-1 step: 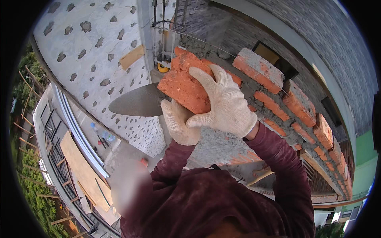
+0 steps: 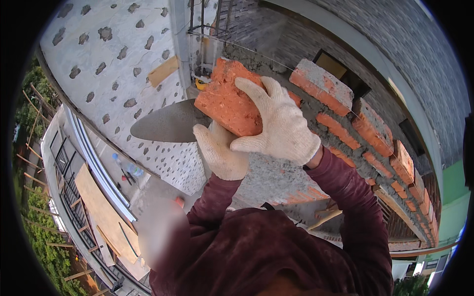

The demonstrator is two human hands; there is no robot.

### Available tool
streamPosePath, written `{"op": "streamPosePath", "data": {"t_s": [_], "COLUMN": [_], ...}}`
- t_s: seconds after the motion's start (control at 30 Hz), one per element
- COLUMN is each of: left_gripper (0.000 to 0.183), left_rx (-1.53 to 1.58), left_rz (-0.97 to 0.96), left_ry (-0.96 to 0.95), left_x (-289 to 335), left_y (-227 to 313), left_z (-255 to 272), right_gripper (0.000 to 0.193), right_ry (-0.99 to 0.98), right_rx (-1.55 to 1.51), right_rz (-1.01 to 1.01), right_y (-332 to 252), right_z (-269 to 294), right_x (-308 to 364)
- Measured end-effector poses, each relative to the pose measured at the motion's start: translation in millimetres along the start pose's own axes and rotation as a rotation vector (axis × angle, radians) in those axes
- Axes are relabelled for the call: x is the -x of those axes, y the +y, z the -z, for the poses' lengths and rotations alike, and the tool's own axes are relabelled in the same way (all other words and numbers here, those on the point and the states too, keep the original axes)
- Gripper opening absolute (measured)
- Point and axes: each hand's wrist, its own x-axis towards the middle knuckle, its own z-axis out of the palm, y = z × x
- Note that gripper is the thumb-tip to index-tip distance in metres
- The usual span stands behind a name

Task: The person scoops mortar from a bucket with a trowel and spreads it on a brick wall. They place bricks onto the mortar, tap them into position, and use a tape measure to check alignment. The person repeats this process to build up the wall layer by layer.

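An orange-red brick with a rough, broken-looking end is held up in front of me. My right hand, in a cream knit glove, grips it from the right, fingers over the top and thumb along the near edge. My left hand, gloved the same way, is closed just below the brick. From behind the brick a trowel's grey, leaf-shaped blade sticks out to the left. The trowel's handle is hidden behind the brick and my left hand, which appears to hold it.
To the right runs a brick wall with wet grey mortar, with several bricks standing along its far side. A taut string crosses above it. A yellow tape measure lies near the corner post. Boards and a plastic bottle are lower left.
The trowel blade and my left hand have shifted slightly left. The brick has moved and tilted a little in my right hand's grip.
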Motion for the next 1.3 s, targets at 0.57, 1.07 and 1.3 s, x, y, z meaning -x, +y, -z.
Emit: {"op": "streamPosePath", "data": {"t_s": [0.57,1.07,1.3], "left_gripper": [0.053,0.065,0.067], "left_rx": [-0.442,-0.615,-0.634], "left_rz": [0.087,0.214,0.214], "left_ry": [0.226,0.322,0.373], "left_x": [12,35,41], "left_y": [87,108,110], "left_z": [61,86,94], "right_gripper": [0.094,0.101,0.102], "right_ry": [-0.216,-0.366,-0.413], "right_rx": [-0.084,-0.251,-0.246], "right_rz": [-0.138,-0.185,-0.162], "right_y": [182,184,192], "right_z": [39,-21,-23], "right_x": [-209,-206,-202]}}
